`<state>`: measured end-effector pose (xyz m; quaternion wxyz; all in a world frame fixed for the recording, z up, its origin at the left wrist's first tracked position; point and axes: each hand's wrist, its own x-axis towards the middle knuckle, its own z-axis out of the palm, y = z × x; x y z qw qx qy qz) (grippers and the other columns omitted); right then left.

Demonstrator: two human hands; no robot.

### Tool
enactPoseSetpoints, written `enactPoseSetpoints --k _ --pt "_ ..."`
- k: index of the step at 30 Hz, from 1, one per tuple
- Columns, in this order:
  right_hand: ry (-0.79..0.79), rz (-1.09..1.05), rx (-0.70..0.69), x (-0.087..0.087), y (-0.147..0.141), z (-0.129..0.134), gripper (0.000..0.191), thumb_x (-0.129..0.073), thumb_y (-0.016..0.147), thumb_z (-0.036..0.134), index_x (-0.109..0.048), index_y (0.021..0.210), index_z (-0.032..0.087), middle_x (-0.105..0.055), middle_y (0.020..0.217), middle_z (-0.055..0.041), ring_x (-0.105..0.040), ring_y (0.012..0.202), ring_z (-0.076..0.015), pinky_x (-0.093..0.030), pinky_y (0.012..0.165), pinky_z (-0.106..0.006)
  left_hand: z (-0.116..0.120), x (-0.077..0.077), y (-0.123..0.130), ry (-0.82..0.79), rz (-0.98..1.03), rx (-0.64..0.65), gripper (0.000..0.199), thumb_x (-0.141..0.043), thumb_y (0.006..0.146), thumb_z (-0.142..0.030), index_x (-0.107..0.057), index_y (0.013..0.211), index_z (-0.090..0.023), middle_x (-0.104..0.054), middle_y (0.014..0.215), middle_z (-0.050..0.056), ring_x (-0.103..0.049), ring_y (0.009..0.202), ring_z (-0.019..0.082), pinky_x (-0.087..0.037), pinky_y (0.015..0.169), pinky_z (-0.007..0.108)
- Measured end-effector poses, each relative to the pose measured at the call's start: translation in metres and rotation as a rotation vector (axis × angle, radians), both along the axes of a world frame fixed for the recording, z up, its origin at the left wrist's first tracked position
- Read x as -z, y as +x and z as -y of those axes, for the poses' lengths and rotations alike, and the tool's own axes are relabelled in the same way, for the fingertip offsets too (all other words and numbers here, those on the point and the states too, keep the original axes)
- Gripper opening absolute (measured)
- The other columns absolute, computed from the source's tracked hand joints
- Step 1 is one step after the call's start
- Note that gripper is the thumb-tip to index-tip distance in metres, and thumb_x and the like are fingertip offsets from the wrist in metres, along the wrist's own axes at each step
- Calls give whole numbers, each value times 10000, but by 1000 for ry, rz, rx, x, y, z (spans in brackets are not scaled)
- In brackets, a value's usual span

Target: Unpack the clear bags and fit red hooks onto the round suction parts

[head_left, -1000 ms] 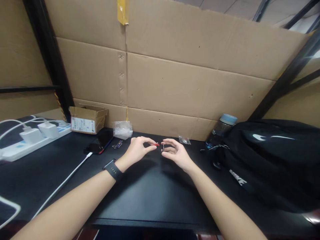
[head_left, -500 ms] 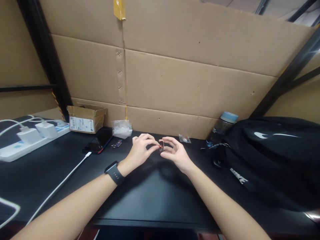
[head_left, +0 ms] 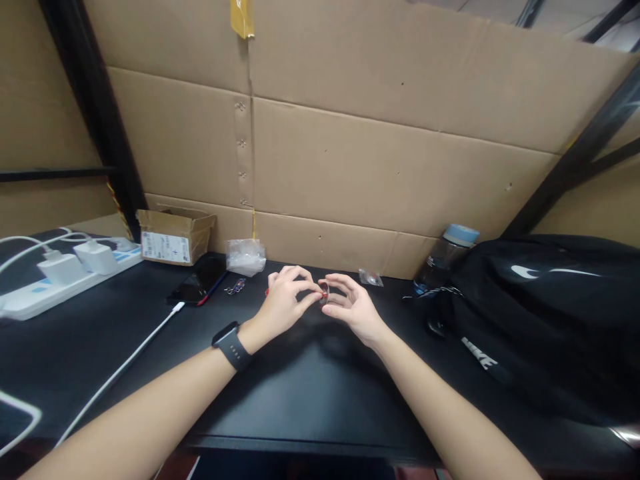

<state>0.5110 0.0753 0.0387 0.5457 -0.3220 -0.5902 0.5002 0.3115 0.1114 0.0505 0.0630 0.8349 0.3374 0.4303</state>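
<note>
My right hand (head_left: pixel 350 305) grips a small round disc (head_left: pixel 326 292) by its rim, between thumb and fingers, above the black table (head_left: pixel 310 393). The disc stands on edge and shows some red. From the left, my left hand (head_left: pixel 290 297) pinches a tiny red piece at the disc's face; the fingertips hide most of it. Another bit of red shows beside the curled fingers of my left hand. A dark watch (head_left: pixel 233 345) is on my left wrist.
At the left are a power strip (head_left: pixel 65 283), a cardboard box (head_left: pixel 175 237), a phone (head_left: pixel 199 281), a clear plastic bag (head_left: pixel 246 257) and a small trinket (head_left: pixel 235 287). Rightward are a small packet (head_left: pixel 371 277), a bottle (head_left: pixel 443 260) and a black backpack (head_left: pixel 545 320).
The view has shifted slightly. My left fingertips sit a little closer to the disc, and red now shows by the curled fingers of my left hand. My right hand keeps its grip.
</note>
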Motion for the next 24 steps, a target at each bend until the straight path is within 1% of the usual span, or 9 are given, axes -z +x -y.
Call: enactPoseSetpoints --k 7,12,16,24 --pt "-6 10 11 1 0 -1 639 -870 665 190 -581 1226 282 -600 1329 -83 -684 975 -188 -573 907 -384 1 0 2 -20 32 18 82 -708 873 -357 -766 843 -307 -690 1034 2 -561 1044 215 -325 866 370" --pt "-11 29 27 2 -1 -1 631 -880 650 206 -588 1206 275 -618 1311 -84 -688 967 -191 -568 922 -391 2 1 3 -49 34 26 77 -705 874 -342 -769 841 -314 -748 996 -11 -601 1066 217 -286 886 395" --pt "-14 41 26 2 -1 -1 639 -881 650 211 -582 1211 272 -620 1310 -87 -690 961 -190 -575 915 -391 3 1 3 -91 53 47 69 -698 872 -325 -762 850 -309 -764 985 -19 -635 1027 206 -267 899 399" --pt "7 61 49 0 -1 0 641 -886 642 230 -585 1207 266 -627 1299 -93 -686 959 -193 -568 945 -416 4 0 2 -82 40 58 103 -676 871 -334 -767 847 -291 -765 972 -3 -639 1005 215 -271 914 397"
